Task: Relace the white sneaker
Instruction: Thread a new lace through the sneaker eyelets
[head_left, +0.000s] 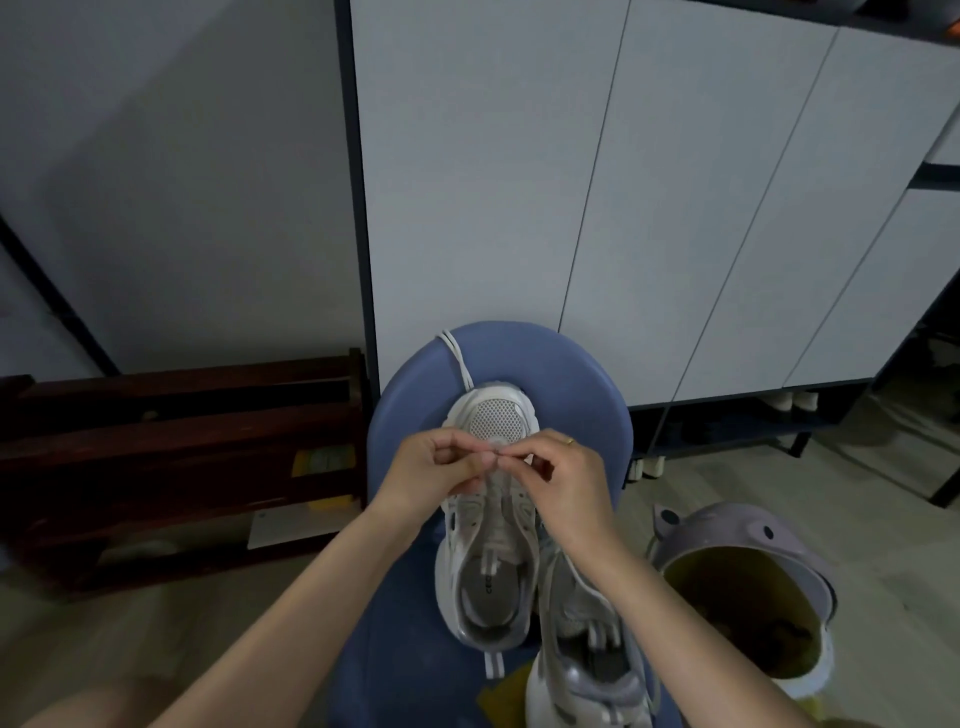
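A white sneaker lies on a blue stool, toe pointing away from me. My left hand and my right hand meet over its front eyelets, fingertips together, both pinching the white shoelace there. One loose length of the lace trails past the toe and over the stool's far edge. A second white sneaker rests beside the first, nearer me on the right, partly under my right forearm. The eyelets under my fingers are hidden.
A lilac bin with animal ears stands open on the floor at the right. White cabinet doors rise behind the stool. A dark wooden rack lies on the floor at the left.
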